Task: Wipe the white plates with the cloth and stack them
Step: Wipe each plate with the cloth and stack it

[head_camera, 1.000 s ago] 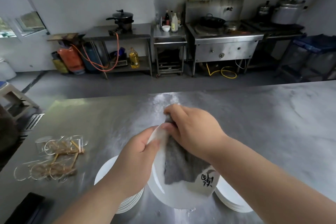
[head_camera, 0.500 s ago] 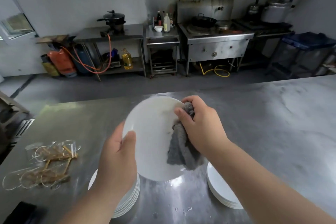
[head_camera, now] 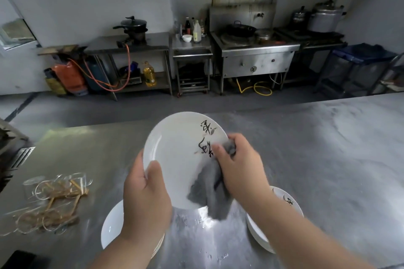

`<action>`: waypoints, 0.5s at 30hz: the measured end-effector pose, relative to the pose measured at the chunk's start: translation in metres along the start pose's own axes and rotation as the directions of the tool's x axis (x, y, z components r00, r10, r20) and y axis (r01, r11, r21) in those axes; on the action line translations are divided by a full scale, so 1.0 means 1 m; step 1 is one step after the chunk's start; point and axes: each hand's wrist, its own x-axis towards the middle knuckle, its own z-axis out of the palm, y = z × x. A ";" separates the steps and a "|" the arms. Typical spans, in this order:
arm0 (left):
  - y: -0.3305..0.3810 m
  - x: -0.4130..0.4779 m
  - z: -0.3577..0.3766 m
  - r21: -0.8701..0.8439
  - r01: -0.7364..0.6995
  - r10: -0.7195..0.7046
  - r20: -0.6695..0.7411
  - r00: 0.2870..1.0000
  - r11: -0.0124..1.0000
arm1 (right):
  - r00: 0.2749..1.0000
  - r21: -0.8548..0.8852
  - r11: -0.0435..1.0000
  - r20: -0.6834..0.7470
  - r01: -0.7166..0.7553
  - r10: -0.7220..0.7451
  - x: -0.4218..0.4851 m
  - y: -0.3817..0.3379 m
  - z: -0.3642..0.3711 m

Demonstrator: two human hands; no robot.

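Above the steel table (head_camera: pixel 328 159), left hand (head_camera: pixel 146 199) grips plate (head_camera: pixel 179 159), right hand (head_camera: pixel 240 166) clutches cloth (head_camera: pixel 209 194).

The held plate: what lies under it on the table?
Wet steel table shows directly below it. The left plate stack lies lower left, the right plate stack lower right. The left hand and right forearm cover much of both, so plate counts are hidden.

Left grip (head_camera: pixel 146 199), right grip (head_camera: pixel 240 168), both bare, bare forearms (head_camera: pixel 295 231), short rounded fingers (head_camera: pixel 218 150)
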 end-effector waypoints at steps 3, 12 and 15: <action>-0.007 0.002 -0.003 -0.045 0.032 -0.026 0.137 0.990 0.998 | 0.998 0.067 0.997 -0.052 -0.028 0.032 -0.006 0.014 0.001; -0.014 0.029 -0.006 0.075 0.205 -0.218 0.341 0.915 0.976 | 0.843 -0.379 0.775 0.408 0.506 -0.351 0.038 -0.044 -0.026; -0.022 0.023 -0.002 0.016 0.205 -0.205 0.177 0.963 0.979 | 0.952 -0.295 0.910 0.185 0.291 -0.244 0.016 -0.025 -0.017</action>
